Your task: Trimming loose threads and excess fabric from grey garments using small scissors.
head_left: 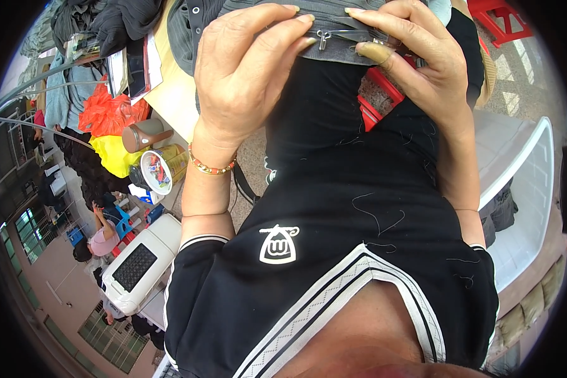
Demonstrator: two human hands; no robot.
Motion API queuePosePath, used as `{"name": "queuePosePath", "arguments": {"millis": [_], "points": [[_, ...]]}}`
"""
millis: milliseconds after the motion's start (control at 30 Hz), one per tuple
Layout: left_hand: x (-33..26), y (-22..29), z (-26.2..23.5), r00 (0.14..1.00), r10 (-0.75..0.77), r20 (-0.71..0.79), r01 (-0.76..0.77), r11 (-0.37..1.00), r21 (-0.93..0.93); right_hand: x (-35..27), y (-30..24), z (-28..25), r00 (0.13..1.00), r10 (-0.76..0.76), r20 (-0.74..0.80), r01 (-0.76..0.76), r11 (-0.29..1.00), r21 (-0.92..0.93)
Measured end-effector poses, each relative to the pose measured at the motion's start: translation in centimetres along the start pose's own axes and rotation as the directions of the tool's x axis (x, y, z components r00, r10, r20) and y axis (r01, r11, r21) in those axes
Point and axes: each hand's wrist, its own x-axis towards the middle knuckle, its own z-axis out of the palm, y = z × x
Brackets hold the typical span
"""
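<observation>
Grey ribbed fabric garment (334, 34) is pinched taut by left hand (249, 75) and right hand (416, 57), exposing its small metal zipper pull (324, 39).

a: the garment (334, 34) pinched at the top?
b: grey, ribbed with fine stripes, and its zipper pull (323, 39) is silver metal.
a: the shirt (334, 252) below?
b: black, with a white emblem and a white collar band in a criss-cross pattern.
a: the bracelet (211, 167)?
b: orange and gold beads.
a: off to the side?
b: an orange bag (107, 113), a yellow one (114, 154) under it, a red stool (501, 19), and a white bin (523, 189).
</observation>
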Motion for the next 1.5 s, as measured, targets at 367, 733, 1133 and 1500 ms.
{"name": "queuePosePath", "arguments": {"millis": [367, 733, 1133, 1500], "points": [[-0.7, -0.6, 1.2, 0.984, 0.020, -0.176, -0.036, 0.996, -0.086, 0.0, 0.0, 0.1, 0.999, -0.034, 0.020, 0.033, 0.999, 0.030], [-1.9, 1.1, 0.4, 0.977, -0.155, -0.146, 0.114, 0.959, -0.258, 0.2, -0.2, 0.2, 0.997, -0.068, 0.028, 0.068, 0.998, -0.014], [-1.6, 1.9, 0.5, 0.979, -0.167, -0.120, 0.124, 0.945, -0.302, 0.3, -0.2, 0.7, 0.992, -0.123, -0.020, 0.121, 0.989, -0.085], [-2.3, -0.9, 1.2, 0.950, -0.273, -0.151, 0.254, 0.958, -0.133, -0.5, 1.7, 0.2, 0.977, 0.108, -0.186, -0.091, 0.991, 0.096]]}}
